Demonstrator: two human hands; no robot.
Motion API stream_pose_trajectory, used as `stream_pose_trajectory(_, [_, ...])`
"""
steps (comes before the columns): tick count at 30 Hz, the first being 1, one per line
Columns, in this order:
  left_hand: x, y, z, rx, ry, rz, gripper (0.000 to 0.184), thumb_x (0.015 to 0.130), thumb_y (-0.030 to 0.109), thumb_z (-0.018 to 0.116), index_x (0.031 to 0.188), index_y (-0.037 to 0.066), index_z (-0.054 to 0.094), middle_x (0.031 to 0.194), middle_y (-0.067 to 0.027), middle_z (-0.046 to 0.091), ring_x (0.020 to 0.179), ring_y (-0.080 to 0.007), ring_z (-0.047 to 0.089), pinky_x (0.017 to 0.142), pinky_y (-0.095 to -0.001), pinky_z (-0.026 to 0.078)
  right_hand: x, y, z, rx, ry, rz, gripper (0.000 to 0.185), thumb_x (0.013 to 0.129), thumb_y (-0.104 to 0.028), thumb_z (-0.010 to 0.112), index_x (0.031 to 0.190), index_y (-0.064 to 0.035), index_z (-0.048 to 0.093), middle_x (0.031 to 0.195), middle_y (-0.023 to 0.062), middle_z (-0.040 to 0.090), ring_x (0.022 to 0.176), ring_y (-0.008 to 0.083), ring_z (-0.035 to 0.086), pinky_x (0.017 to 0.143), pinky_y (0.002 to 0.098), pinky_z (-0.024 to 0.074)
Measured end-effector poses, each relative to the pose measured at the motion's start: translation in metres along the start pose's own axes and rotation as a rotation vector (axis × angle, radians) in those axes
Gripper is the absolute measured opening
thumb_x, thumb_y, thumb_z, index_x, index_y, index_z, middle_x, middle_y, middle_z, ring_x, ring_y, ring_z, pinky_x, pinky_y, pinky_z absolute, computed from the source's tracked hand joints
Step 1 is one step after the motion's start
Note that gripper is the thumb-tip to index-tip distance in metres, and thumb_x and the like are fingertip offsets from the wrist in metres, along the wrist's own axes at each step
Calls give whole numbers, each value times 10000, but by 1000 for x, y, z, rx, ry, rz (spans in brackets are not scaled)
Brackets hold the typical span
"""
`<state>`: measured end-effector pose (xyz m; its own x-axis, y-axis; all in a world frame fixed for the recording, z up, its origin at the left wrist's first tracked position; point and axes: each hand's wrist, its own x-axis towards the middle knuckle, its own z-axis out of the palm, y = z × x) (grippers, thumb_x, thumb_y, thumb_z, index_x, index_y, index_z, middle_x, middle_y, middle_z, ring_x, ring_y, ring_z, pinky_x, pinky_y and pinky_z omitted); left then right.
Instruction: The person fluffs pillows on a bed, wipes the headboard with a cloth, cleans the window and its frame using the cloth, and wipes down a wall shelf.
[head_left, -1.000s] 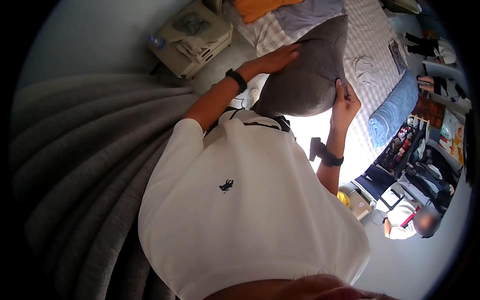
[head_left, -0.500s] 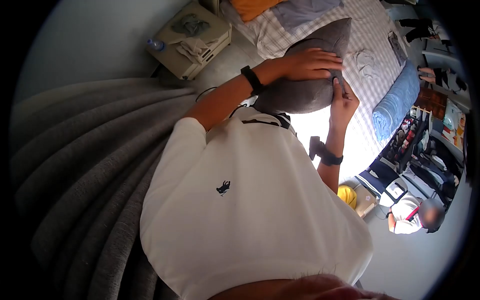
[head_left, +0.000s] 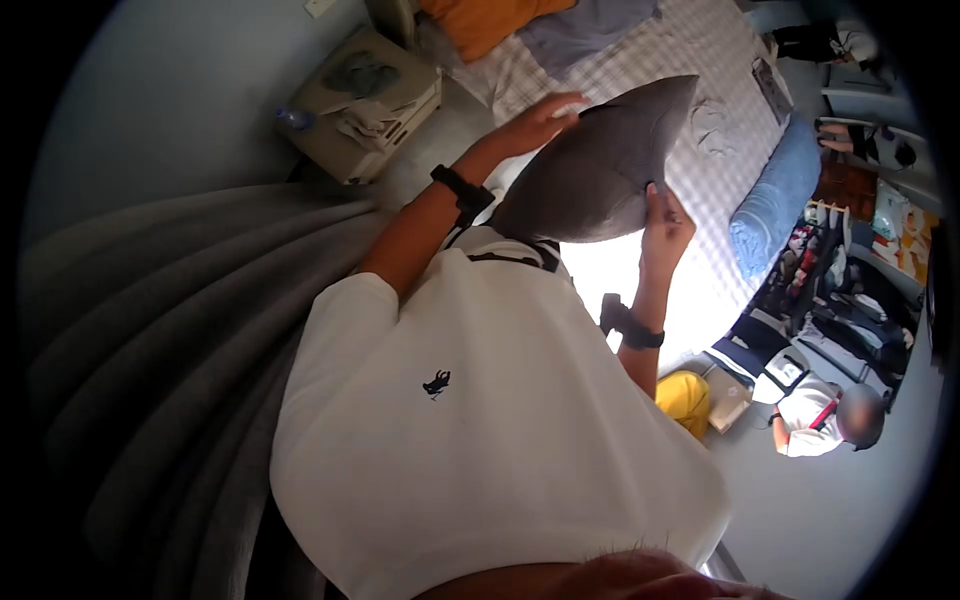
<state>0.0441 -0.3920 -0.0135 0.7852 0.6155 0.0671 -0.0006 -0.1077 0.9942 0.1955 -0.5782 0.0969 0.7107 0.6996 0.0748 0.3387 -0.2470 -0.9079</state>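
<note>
A dark grey cushion [head_left: 600,165] is held up in front of my waist, tilted, with one pointed corner towards the bed. My right hand [head_left: 667,225] pinches its right edge, thumb on the near face and fingers behind. At the upper left edge of the cushion, my left hand [head_left: 540,122] is open with its fingers stretched out. Whether its fingertips touch the fabric I cannot tell. Both wrists wear black bands.
Beyond the cushion lies a bed with a checked sheet [head_left: 690,45], an orange pillow [head_left: 490,25] and a rolled blue blanket [head_left: 775,195]. A nightstand [head_left: 365,105] stands left, a grey curtain [head_left: 180,300] nearer. Another person [head_left: 815,420] is at the right by a clothes rack.
My left hand has come off the cushion's face and moved left to its edge, fingers spreading. My right hand keeps its hold, and the cushion's face is more exposed.
</note>
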Motion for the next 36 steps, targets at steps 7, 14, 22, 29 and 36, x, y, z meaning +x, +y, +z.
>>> stream_pose_trajectory(7, [12,-69,-5,57,-170,-369,491,985,408,463,1373,108,484,1379,-165,505,1310,-288,435,1077,-371,338,-8,15,-30,67,-91,-132,269,891,-29,667,1123,107,651,809,16,661,732,40,544,704,170,409])
stream_pose_trajectory(14, [13,-39,20,174,-11,54,411,996,364,479,1309,110,555,1262,-131,577,1219,-294,522,1038,-389,390,21,-9,-43,145,-50,-163,222,905,8,628,1100,109,657,812,31,667,698,46,532,658,178,404])
stream_pose_trajectory(22, [-1,-77,-24,670,-157,-478,335,891,209,528,1163,27,598,1123,-191,645,1003,-354,634,831,-487,506,33,-20,-74,25,2,-170,233,920,-51,622,1094,98,665,834,77,691,712,74,564,665,208,427])
stream_pose_trajectory(29, [15,-69,45,-28,-41,-15,490,1003,399,440,1396,108,474,1456,-124,452,1318,-295,456,1082,-384,359,41,-43,-67,-109,19,-210,253,916,-45,621,1120,101,655,863,102,699,720,82,569,659,212,443])
stream_pose_trajectory(36, [31,40,22,169,235,172,315,1001,249,485,1237,65,585,1068,-181,658,967,-318,649,846,-375,500,65,-58,-21,-32,253,-343,249,911,-15,620,1130,102,650,939,125,712,818,112,620,756,226,487])
